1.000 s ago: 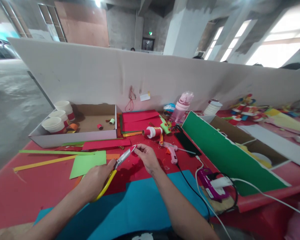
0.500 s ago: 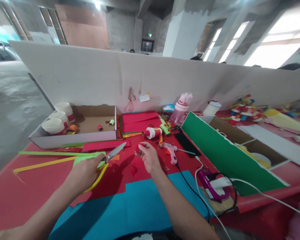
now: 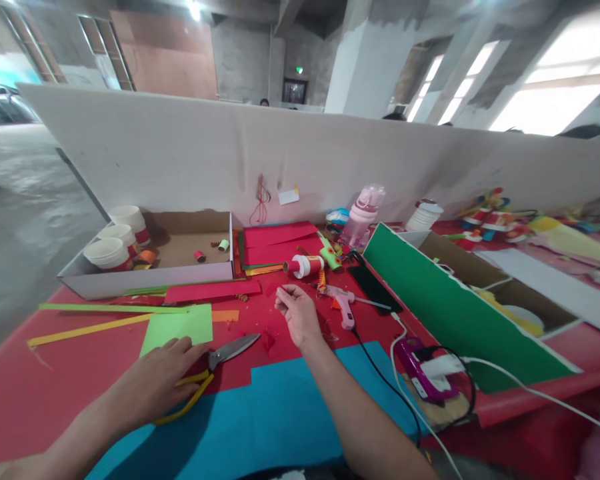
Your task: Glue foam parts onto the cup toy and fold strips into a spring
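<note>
My left hand (image 3: 173,373) rests low over the yellow-handled scissors (image 3: 233,348), its fingers loosely around the handles. The scissors lie low over the table with the blades closed and pointing right. My right hand (image 3: 297,313) is raised, thumb and fingertips pinched together on a small red paper piece (image 3: 271,289), which is hard to make out against the red table. A light green paper sheet (image 3: 180,327) lies just beyond my left hand. Red paper scraps (image 3: 268,341) lie between the hands. Blue paper (image 3: 290,413) covers the table in front of me.
A pink glue gun (image 3: 345,310) and a black phone (image 3: 374,290) lie right of my right hand. A paper-cup figure (image 3: 307,265) lies behind it. An open box (image 3: 155,283) with cups is at left, a green-sided box (image 3: 460,300) at right. Cables run from a purple power strip (image 3: 423,380).
My left hand has lowered the scissors toward me and the table, and its grip looks looser. The blades have closed. My right hand stays nearly in place, still pinched.
</note>
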Motion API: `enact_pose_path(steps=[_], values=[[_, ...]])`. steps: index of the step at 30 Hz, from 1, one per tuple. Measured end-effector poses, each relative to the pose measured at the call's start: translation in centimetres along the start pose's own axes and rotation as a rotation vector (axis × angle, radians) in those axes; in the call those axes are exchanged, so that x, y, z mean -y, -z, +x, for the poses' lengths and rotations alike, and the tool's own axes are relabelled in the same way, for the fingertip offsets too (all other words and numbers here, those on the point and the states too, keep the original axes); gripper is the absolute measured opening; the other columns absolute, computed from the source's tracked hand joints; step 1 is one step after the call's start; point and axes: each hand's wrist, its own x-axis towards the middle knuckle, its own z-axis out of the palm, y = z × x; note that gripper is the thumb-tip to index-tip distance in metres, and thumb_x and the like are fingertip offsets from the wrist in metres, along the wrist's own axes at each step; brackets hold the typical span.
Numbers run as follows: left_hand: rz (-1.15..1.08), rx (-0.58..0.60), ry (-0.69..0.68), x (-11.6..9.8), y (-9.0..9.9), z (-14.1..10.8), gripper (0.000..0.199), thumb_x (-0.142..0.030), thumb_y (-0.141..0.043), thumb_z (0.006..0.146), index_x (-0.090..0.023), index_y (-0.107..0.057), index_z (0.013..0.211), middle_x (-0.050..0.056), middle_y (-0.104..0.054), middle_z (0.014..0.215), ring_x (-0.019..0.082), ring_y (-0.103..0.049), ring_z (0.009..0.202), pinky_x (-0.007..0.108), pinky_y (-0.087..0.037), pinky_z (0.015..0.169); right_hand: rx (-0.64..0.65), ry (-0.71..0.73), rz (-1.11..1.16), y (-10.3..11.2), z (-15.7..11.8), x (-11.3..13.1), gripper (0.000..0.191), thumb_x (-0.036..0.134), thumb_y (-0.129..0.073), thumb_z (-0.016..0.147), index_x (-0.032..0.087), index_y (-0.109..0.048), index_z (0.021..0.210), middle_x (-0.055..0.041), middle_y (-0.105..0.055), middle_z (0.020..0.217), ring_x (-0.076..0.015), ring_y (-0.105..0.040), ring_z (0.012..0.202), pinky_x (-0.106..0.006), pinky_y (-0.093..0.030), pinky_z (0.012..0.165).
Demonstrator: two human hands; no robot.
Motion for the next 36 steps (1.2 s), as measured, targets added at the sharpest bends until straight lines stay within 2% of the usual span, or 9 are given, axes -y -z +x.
enact_pose_path(steps=[3, 4, 6, 10, 12, 17, 21, 28, 36], values=[[-0.161, -0.19, -0.095, -1.5, 1.7, 1.6, 0.031, -0.036, -0.05, 0.083, -0.027, -0.064, 0.109, 0.009, -0.064, 0.105, 0.025, -0.06, 0.095, 0.033, -0.045, 0.077, 0.006, -0.038, 0.045, -0.1, 0.0, -0.2, 0.026, 0.025, -0.083, 0.055, 0.017, -0.063, 0.07, 0.0059, -0.058, 0.057, -0.0057, -0.051, 0.054, -0.018, -0.042, 0.054], [-0.261, -0.28, -0.094, -2.3, 2.0, 2.7, 0.03, -0.038, -0.049, 0.084, -0.026, -0.063, 0.108, 0.008, -0.064, 0.103, 0.024, -0.061, 0.091, 0.032, -0.045, 0.075, 0.013, -0.058, 0.075, -0.1, 0.0, -0.3, 0.027, 0.024, -0.084, 0.054, 0.017, -0.062, 0.069, 0.0059, -0.058, 0.058, -0.0055, -0.05, 0.054, -0.018, -0.042, 0.055], [-0.544, -0.351, -0.101, -3.9, 1.9, 5.3, 0.034, -0.041, -0.051, 0.084, -0.024, -0.057, 0.113, 0.006, -0.066, 0.095, 0.02, -0.062, 0.077, 0.029, -0.047, 0.068, 0.032, -0.097, 0.132, -0.3, -0.2, -0.5, 0.029, 0.024, -0.084, 0.053, 0.018, -0.062, 0.07, 0.0059, -0.059, 0.061, -0.0057, -0.051, 0.056, -0.018, -0.042, 0.056], [-1.162, -0.285, -0.104, -6.3, 0.1, 10.3, 0.035, -0.042, -0.062, 0.076, -0.019, -0.053, 0.102, 0.001, -0.063, 0.074, 0.016, -0.059, 0.06, 0.028, -0.047, 0.059, 0.093, -0.104, 0.117, -0.6, -0.7, -0.9, 0.027, 0.026, -0.083, 0.056, 0.018, -0.062, 0.071, 0.0051, -0.06, 0.063, -0.0068, -0.052, 0.057, -0.02, -0.042, 0.058], [-1.314, -0.329, -0.105, -6.7, -1.0, 11.4, 0.028, -0.039, -0.066, 0.074, -0.018, -0.055, 0.088, -0.002, -0.059, 0.063, 0.013, -0.056, 0.054, 0.025, -0.045, 0.058, 0.116, -0.071, 0.061, -0.7, -0.9, -1.2, 0.025, 0.028, -0.082, 0.058, 0.018, -0.062, 0.069, 0.0047, -0.059, 0.061, -0.0076, -0.051, 0.056, -0.021, -0.042, 0.059], [-1.428, -0.434, -0.098, -6.2, -2.3, 11.4, 0.021, -0.035, -0.067, 0.074, -0.016, -0.059, 0.077, -0.002, -0.059, 0.063, 0.01, -0.052, 0.055, 0.022, -0.042, 0.058, 0.159, -0.045, -0.081, -0.7, -1.0, -2.0, 0.024, 0.033, -0.079, 0.063, 0.018, -0.06, 0.068, 0.0052, -0.056, 0.056, -0.0081, -0.049, 0.053, -0.022, -0.039, 0.056], [-1.432, -0.471, -0.08, -5.7, -2.4, 11.2, 0.022, -0.035, -0.068, 0.075, -0.016, -0.056, 0.073, -0.003, -0.056, 0.058, 0.009, -0.048, 0.052, 0.021, -0.04, 0.055, 0.187, -0.014, -0.206, -0.2, -0.5, -1.0, 0.025, 0.041, -0.071, 0.072, 0.019, -0.062, 0.077, 0.0034, -0.059, 0.062, -0.0089, -0.05, 0.054, -0.022, -0.04, 0.054], [-1.494, -0.474, -0.068, -5.6, -2.7, 11.3, 0.028, -0.041, -0.069, 0.073, -0.016, -0.059, 0.077, -0.003, -0.057, 0.061, 0.009, -0.05, 0.052, 0.021, -0.04, 0.054, 0.006, 0.176, -0.308, 1.4, 0.9, 2.8, 0.024, 0.039, -0.072, 0.071, 0.018, -0.062, 0.074, 0.0018, -0.06, 0.066, -0.0085, -0.048, 0.055, -0.02, -0.04, 0.052], [-1.456, -0.497, -0.103, -5.7, -2.7, 11.2, 0.028, -0.041, -0.068, 0.074, -0.015, -0.06, 0.07, -0.003, -0.056, 0.059, 0.009, -0.048, 0.053, 0.02, -0.039, 0.054, 0.265, 0.186, -0.605, -0.9, -0.9, 1.2, 0.021, 0.037, -0.07, 0.073, 0.019, -0.071, 0.085, -0.0016, -0.068, 0.078, -0.0142, -0.058, 0.069, -0.025, -0.045, 0.065]])
